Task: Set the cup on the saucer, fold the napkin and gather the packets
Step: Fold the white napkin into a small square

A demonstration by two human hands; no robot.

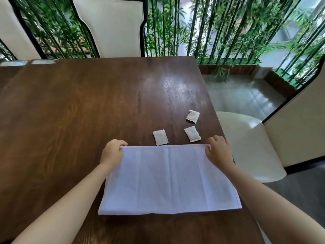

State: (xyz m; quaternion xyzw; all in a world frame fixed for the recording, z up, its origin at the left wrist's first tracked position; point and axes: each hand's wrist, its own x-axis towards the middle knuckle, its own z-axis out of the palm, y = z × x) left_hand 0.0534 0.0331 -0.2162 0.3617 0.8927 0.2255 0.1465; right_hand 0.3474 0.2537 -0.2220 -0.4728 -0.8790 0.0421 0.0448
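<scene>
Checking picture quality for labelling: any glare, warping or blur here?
Head view: window glare whitens the table beyond the packets; wide-angle warping bends the table edges and bamboo; napkin and both hands are sharp, the napkin with a bluish cast.

Three packets [160,137] [192,134] [193,116] are lying on one tabletop [88,111]. One napkin [168,180] is lying there too. Two hands [112,153] [218,151] are showing.
</scene>
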